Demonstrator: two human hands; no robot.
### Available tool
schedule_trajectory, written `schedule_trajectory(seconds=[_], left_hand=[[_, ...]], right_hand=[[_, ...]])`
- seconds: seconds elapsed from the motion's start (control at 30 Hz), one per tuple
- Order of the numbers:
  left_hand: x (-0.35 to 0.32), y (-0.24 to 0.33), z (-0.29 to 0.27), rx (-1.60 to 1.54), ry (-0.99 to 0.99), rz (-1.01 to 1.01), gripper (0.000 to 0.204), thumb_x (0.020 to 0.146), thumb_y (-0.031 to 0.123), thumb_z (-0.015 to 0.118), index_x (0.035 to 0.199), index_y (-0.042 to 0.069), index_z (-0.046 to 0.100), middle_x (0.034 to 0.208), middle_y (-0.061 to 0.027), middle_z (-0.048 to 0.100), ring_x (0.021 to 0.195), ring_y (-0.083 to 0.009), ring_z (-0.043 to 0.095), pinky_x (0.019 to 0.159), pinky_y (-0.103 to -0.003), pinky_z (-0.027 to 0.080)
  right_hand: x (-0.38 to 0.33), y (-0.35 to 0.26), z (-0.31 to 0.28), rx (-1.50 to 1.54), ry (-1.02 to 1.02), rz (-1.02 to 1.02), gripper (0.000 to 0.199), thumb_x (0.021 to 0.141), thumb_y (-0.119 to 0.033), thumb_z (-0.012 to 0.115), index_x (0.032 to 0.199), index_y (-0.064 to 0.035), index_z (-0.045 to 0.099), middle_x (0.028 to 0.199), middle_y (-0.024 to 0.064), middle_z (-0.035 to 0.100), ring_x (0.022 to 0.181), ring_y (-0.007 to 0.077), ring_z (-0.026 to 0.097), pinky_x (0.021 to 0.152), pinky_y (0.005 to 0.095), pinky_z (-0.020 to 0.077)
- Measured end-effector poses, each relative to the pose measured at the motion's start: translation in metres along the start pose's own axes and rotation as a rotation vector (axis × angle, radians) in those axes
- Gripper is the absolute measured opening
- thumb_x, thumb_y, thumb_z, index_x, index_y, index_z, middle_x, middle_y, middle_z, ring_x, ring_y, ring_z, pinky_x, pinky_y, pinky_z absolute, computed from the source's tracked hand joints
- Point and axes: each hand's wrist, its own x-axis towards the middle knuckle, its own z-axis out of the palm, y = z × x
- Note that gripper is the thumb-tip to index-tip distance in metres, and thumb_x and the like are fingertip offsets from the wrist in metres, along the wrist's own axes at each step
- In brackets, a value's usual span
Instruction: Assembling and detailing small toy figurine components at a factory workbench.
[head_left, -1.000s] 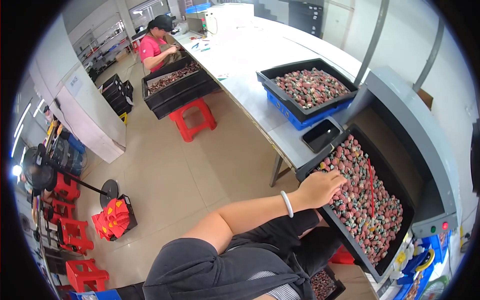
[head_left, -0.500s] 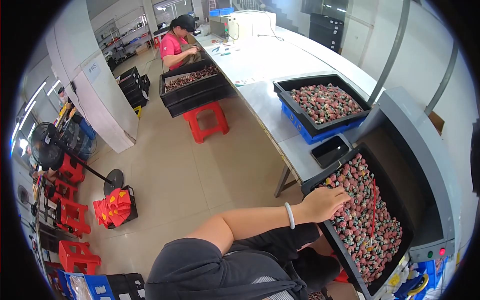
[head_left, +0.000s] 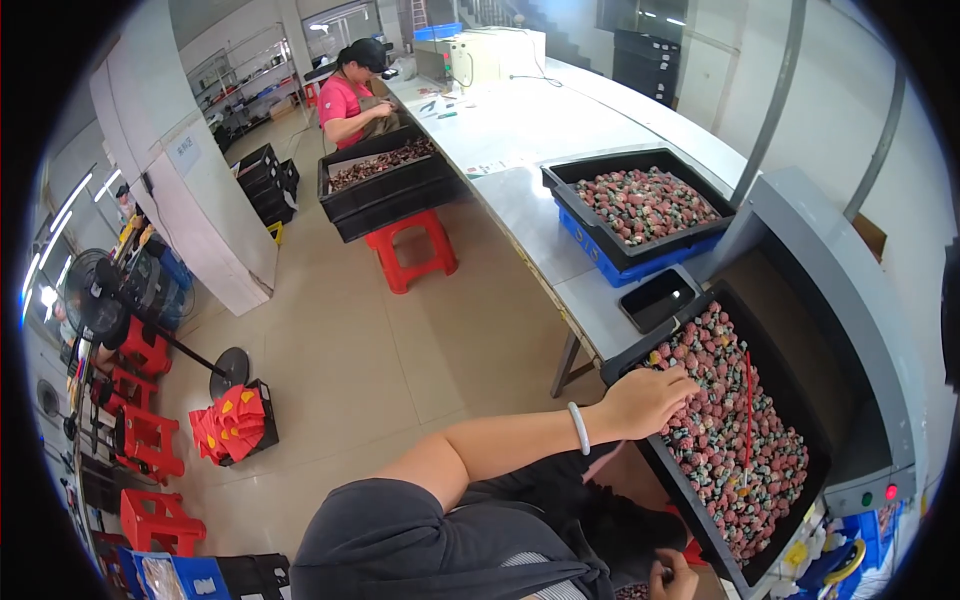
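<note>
My left hand [head_left: 645, 402], with a pale bangle at the wrist, reaches over the near left rim of a black tray [head_left: 690, 500]. Its fingers are bent down together onto the small strawberry-like pieces [head_left: 715, 430], red with green, that fill the tray. What lies under the fingertips is hidden. A thin red stick [head_left: 749, 410] rests on the pieces. Below the tray, close to my lap, my right hand [head_left: 672, 577] shows with curled fingers at the lower edge; anything inside it cannot be made out.
The tray sits before the opening of a grey machine [head_left: 850, 290]. A phone [head_left: 657, 300] lies on the metal table beside a second tray [head_left: 590, 215] of similar pieces, stacked on a blue one. Across the aisle, a person [head_left: 350, 105] works behind another filled tray on a red stool [head_left: 410, 250].
My right hand has come into view at the lower edge, below the tray. My left hand stays at nearly the same spot over the pieces, while the view has shifted slightly.
</note>
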Motion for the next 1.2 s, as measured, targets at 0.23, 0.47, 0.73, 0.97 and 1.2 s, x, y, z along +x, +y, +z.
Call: schedule_trajectory(seconds=[0.23,0.47,0.73,0.97,1.2], left_hand=[[0.0,0.0,-0.012,0.001,-0.029,-0.018,0.026,0.076,0.012,0.058,0.102,0.009,0.055,0.09,-0.0082,0.057,0.073,-0.0286,0.058,0.062,-0.038,0.047],[0.013,-0.005,-0.01,0.074,0.012,0.008,0.028,0.073,0.007,0.06,0.101,0.009,0.057,0.091,-0.0106,0.061,0.08,-0.03,0.059,0.066,-0.038,0.047],[0.022,0.01,0.024,0.084,-0.157,0.086,0.03,0.076,0.0,0.057,0.107,0.001,0.056,0.1,-0.0162,0.057,0.092,-0.0323,0.056,0.081,-0.034,0.044],[0.02,0.016,0.011,0.06,-0.324,-0.093,0.021,0.078,0.0,0.054,0.099,-0.002,0.054,0.089,-0.0143,0.054,0.076,-0.0237,0.053,0.064,-0.029,0.042],[0.039,0.002,0.002,0.165,-0.39,-0.022,0.024,0.069,-0.004,0.06,0.093,-0.001,0.058,0.086,-0.0164,0.057,0.075,-0.0316,0.056,0.068,-0.034,0.046]], right_hand=[[-0.001,0.049,0.064,-0.06,-0.103,0.284,0.022,0.075,-0.019,0.058,0.093,-0.0076,0.061,0.078,0.017,0.063,0.078,0.0345,0.061,0.069,0.0389,0.0484],[0.028,0.128,0.131,-0.084,-0.22,0.341,0.025,0.073,-0.023,0.058,0.093,-0.0072,0.059,0.082,0.0175,0.061,0.08,0.0357,0.059,0.069,0.0442,0.0461],[0.061,0.23,0.201,-0.086,-0.121,0.576,0.037,0.086,-0.027,0.039,0.107,-0.0033,0.058,0.114,0.0215,0.054,0.106,0.0304,0.053,0.091,0.0416,0.0411],[0.112,0.268,0.141,-0.005,0.085,0.712,0.037,0.086,-0.028,0.04,0.111,-0.0047,0.053,0.117,0.0212,0.051,0.109,0.0308,0.05,0.092,0.0412,0.0395],[0.154,0.223,0.176,0.106,-0.132,0.574,0.038,0.086,-0.029,0.042,0.116,-0.006,0.049,0.12,0.0209,0.049,0.112,0.0312,0.047,0.093,0.0408,0.0378]])
